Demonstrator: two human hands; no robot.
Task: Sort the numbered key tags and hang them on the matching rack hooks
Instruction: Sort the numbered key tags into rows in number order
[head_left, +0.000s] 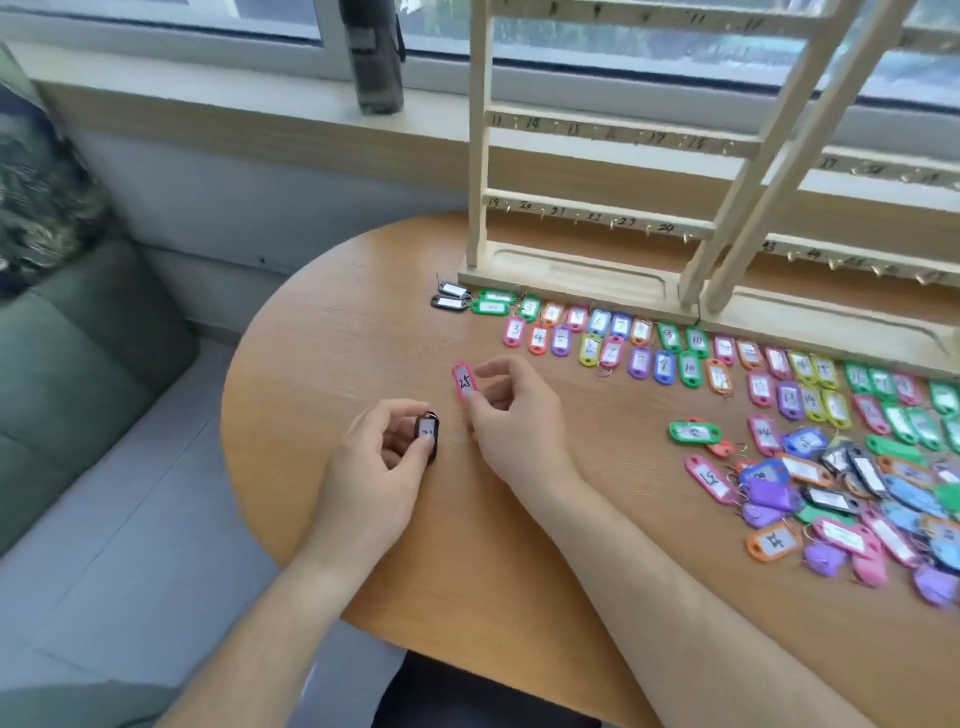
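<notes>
Grips both hold tags: the left grip (374, 462) pinches a black tag (427, 434), the right grip (514, 415) a pink tag (464, 382) marked 25, low over the surface (337, 338), so each number should be read squarely before its tag joins the sorted rows (649, 345) in sequence.
</notes>
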